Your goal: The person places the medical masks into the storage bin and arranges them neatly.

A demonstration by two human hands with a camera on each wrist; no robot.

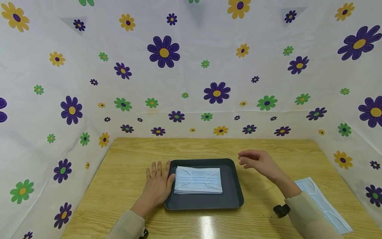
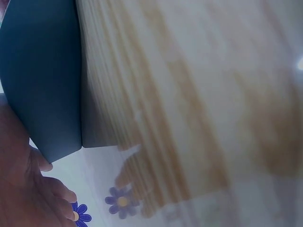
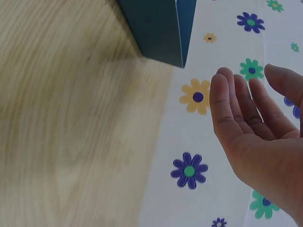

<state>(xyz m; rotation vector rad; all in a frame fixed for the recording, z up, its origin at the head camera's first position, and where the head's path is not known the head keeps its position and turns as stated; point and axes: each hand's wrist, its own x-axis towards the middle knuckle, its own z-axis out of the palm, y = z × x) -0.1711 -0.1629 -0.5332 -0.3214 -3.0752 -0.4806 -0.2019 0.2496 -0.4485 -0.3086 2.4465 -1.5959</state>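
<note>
A stack of light blue face masks with white ear loops lies in the left part of a dark grey tray. My left hand rests at the tray's left rim, fingers straight and spread, thumb toward the masks. In the left wrist view that hand shows beside the tray's outer wall. To the right of the tray my right hand is held above the table, its fingers relaxed and slightly bent. Nothing lies between the thumb and fingers of this hand in the right wrist view.
Another blue face mask lies on the wood-grain table at the right, partly hidden by the right forearm. White cloth with printed flowers stands around the back and both sides. Dark bands are worn at the wrists.
</note>
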